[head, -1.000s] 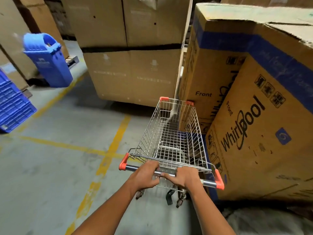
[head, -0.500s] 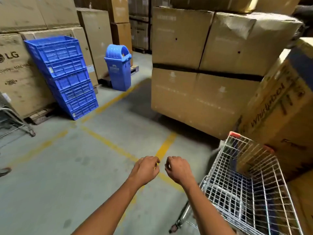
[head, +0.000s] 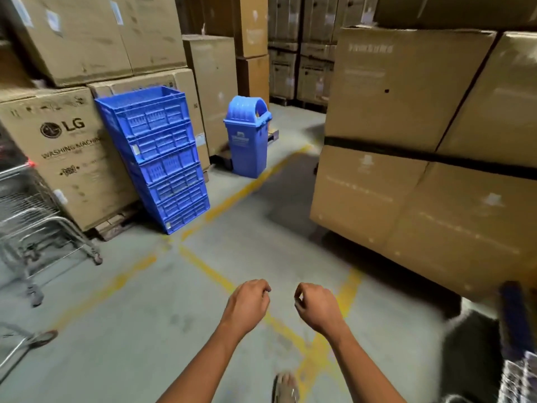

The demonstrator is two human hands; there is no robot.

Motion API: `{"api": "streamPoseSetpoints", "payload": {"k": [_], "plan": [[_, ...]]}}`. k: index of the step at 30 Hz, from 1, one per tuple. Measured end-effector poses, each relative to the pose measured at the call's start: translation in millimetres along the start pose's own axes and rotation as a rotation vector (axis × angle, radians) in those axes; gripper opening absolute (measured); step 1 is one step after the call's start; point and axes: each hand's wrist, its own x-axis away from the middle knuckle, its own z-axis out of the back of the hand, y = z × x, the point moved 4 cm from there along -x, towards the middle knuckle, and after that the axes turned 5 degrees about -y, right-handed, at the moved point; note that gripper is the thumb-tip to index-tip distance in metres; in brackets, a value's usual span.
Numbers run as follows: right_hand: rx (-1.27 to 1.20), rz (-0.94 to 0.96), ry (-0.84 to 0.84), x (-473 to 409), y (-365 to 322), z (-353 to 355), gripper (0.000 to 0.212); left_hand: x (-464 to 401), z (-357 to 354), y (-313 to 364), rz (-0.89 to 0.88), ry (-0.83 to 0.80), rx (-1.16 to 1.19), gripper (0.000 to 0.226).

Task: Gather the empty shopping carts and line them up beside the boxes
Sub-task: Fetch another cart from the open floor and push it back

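Note:
My left hand (head: 247, 306) and my right hand (head: 316, 308) hang side by side over the concrete floor, fingers curled in loose fists with nothing in them. A wire shopping cart (head: 520, 376) shows only as a blurred corner at the bottom right, beside the big cardboard boxes (head: 406, 158). At the left edge stand other wire carts (head: 32, 225), nested in front of an LG washing machine box (head: 72, 158). Part of one more cart frame (head: 11, 353) pokes in at the lower left.
A leaning stack of blue plastic crates (head: 162, 158) and a blue lidded bin (head: 247, 138) stand at the back. Yellow lines (head: 220, 280) cross the floor. Tall box stacks wall both sides. A foot (head: 284, 388) shows below; another foot (head: 43, 337) is at the left.
Both hands let go of the cart handle a second ago. The view has swung left, so the released cart slid to the bottom right and the carts at the left came into view.

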Motion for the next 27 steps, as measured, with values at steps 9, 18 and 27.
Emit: {"api": "streamPoseSetpoints", "payload": {"k": [9, 18, 27], "plan": [[0.055, 0.041, 0.091, -315.7, 8.3, 58.4, 0.01, -281.1, 59.8, -100.8, 0.106, 0.113, -0.042, 0.022], [0.047, 0.081, 0.131, -583.5, 9.5, 104.9, 0.016, -528.9, 93.7, -168.9, 0.106, 0.129, 0.003, 0.018], [0.124, -0.047, 0.155, -872.8, 46.0, 120.9, 0.017, -817.6, 122.9, -261.3, -0.046, 0.105, 0.05, 0.015]]}}
